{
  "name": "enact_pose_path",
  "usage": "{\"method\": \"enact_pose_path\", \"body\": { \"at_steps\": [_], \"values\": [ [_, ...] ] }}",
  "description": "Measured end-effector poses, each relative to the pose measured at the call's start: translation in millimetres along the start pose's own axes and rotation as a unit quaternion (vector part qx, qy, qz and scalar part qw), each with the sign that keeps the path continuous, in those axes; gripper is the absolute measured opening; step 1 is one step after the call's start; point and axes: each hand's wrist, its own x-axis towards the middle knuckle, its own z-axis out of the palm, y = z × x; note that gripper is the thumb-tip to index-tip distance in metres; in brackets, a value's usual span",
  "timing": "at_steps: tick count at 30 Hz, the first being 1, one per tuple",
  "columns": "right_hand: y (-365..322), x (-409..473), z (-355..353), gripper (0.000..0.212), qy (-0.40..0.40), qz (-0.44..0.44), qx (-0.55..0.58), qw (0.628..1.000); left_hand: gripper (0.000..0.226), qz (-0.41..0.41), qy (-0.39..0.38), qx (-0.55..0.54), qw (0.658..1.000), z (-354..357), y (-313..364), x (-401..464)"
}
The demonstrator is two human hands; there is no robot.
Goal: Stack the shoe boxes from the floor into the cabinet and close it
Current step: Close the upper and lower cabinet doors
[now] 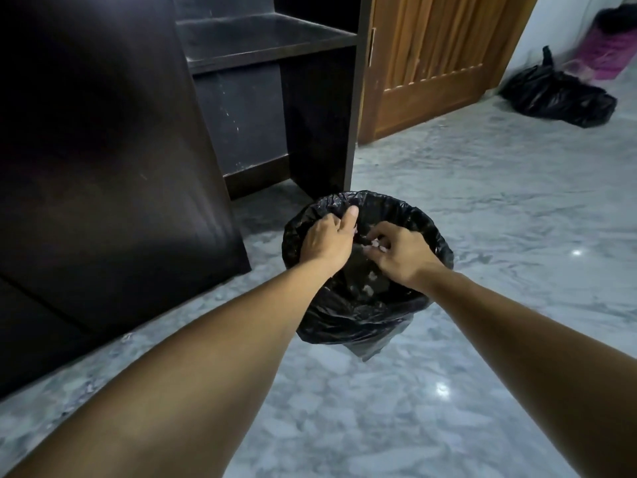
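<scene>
A dark wooden cabinet (275,98) stands ahead at the left with its door (103,167) swung open and bare shelves inside. No shoe boxes are in view. On the floor in front of it sits a round bin lined with a black plastic bag (365,305). My left hand (327,241) grips the bag's rim at the bin's left edge. My right hand (400,257) pinches the bag's plastic over the bin's mouth. Small pale scraps lie inside the bin.
Grey marble floor (448,374) spreads to the right and toward me. A brown wooden door (431,63) stands right of the cabinet. A tied black rubbish bag (558,94) lies at the far right, with a pink bin (603,46) behind it.
</scene>
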Motion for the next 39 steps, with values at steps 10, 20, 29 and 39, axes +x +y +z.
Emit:
{"method": "enact_pose_path", "body": {
  "at_steps": [10, 20, 29, 39],
  "values": [
    [26, -19, 12, 0.042, 0.192, 0.051, -0.154, 0.968, 0.035, 0.092, -0.033, 0.213, 0.972, 0, -18, -12],
    [-14, -33, 35, 0.065, 0.097, 0.081, -0.097, 0.987, 0.035, 0.148, 0.051, 0.320, 0.934, -39, -62, -26],
    [-66, -50, 73, 0.061, 0.073, 0.052, -0.149, 0.985, 0.074, 0.067, 0.039, 0.315, 0.946, -87, -112, -47],
    [-105, -64, 83, 0.048, 0.076, -0.034, -0.172, 0.982, 0.080, 0.150, 0.088, 0.219, 0.960, -124, -143, -78]
  ]
}}
